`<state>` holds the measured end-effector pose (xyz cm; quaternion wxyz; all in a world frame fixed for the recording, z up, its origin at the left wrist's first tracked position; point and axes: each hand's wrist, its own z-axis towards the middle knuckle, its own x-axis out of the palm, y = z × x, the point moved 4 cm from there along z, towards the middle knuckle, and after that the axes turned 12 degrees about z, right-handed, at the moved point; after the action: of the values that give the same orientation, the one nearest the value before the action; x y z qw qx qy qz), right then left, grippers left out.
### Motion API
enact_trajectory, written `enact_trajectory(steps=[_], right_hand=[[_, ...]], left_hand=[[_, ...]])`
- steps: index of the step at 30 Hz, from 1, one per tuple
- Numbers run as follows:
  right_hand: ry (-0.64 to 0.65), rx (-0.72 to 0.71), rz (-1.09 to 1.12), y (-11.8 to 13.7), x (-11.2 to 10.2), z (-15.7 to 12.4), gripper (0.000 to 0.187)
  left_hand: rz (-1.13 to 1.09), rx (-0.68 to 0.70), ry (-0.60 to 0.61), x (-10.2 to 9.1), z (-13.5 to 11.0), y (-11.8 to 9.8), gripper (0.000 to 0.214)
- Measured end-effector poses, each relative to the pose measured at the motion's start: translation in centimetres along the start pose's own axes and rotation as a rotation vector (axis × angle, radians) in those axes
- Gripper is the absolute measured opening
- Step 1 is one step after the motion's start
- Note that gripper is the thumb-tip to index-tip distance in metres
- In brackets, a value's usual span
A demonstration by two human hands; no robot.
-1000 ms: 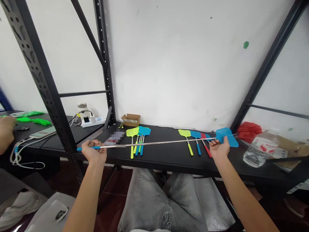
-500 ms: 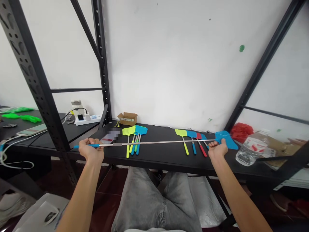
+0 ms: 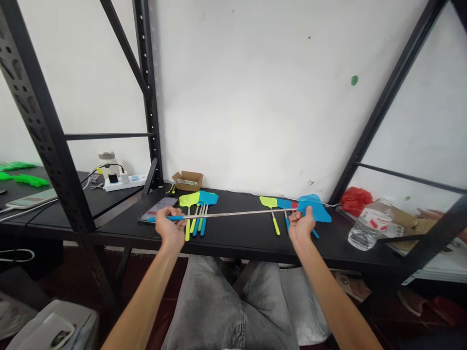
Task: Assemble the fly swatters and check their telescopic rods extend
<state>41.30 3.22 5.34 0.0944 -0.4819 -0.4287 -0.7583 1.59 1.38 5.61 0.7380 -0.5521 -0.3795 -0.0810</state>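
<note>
A blue fly swatter (image 3: pixel 315 208) with a thin telescopic metal rod stretches level between my hands above the black table. My left hand (image 3: pixel 170 227) is closed around its blue handle. At the other end, my right hand (image 3: pixel 302 226) pinches the rod and the lower edge of the blue head. Beyond my left hand lies a group of yellow-green and blue fly swatters (image 3: pixel 189 199), handles toward me. Near my right hand lie a yellow-green fly swatter (image 3: pixel 269 202) and other swatters, partly hidden behind the hand and the held one.
A small open cardboard box (image 3: pixel 188 181) stands at the back left, near a phone (image 3: pixel 159 206). On the right are a clear plastic bottle (image 3: pixel 368 228) and a red plastic bag (image 3: pixel 356 201). Black shelf posts (image 3: pixel 44 112) frame both sides. A power strip (image 3: pixel 126 183) sits further left.
My hands have come closer together, and the held swatter's rod is shorter. The view has shifted slightly.
</note>
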Motion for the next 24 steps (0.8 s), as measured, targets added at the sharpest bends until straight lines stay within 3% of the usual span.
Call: enact_trajectory(steps=[2,7,11,18,24], right_hand=[[-0.074,0.023,0.064,-1.5,1.1,-2.1,0.042],[0.006,0.055,0.108,-2.7,3.9,-4.8,0.040],[0.033,0.033,0.078,-0.1,3.6,-2.2,0.040],[0.003,-0.090,0.063,5.7,1.5,2.8,0.040],[0.021,-0.142,0.046,6.1,1.9,2.8,0.043]], left_hand=[[0.020,-0.056,0.078,1.6,-1.3,1.7,0.020],[0.045,-0.105,0.281,4.1,-3.4,3.5,0.023],[0.142,-0.158,0.383,4.0,-3.1,2.5,0.022],[0.212,-0.056,0.220,0.9,-0.2,0.1,0.018],[0.568,0.039,0.421,1.9,-0.3,1.5,0.022]])
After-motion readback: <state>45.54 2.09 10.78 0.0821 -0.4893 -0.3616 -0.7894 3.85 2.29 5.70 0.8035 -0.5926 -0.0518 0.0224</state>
